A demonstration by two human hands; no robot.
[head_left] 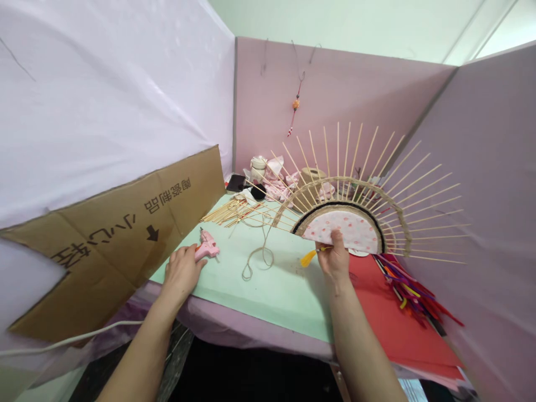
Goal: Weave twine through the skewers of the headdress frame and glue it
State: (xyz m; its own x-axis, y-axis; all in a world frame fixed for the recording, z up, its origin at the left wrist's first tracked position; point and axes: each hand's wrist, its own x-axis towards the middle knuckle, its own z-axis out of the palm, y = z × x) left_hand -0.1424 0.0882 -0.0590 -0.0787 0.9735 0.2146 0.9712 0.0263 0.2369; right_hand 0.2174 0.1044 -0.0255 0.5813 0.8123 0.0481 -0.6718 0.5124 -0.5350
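Observation:
My right hand (pixel 334 255) grips a half-round fan by its straight lower edge, thumb on the front. The fan (pixel 341 226) has a white face with pink spots, a black and tan rim, and thin sticks radiating outward with twine woven across them. A yellow tassel (pixel 309 258) hangs beside that hand. At the left, my left hand (pixel 183 269) is closed around the handle of a pink glue gun (pixel 206 245), whose nozzle points up and away. Between the hands a loop of thin twine (pixel 258 258) runs over the pale green table top (pixel 234 279).
A cardboard sheet (pixel 125 240) leans along the left wall. Loose sticks (pixel 230 209), a black phone-like object (pixel 235 183) and a twine spool (pixel 312 177) lie at the back. Colourful pipe cleaners (pixel 412 293) rest on red sheets (pixel 389 329). A white cable (pixel 84 336) crosses the lower left.

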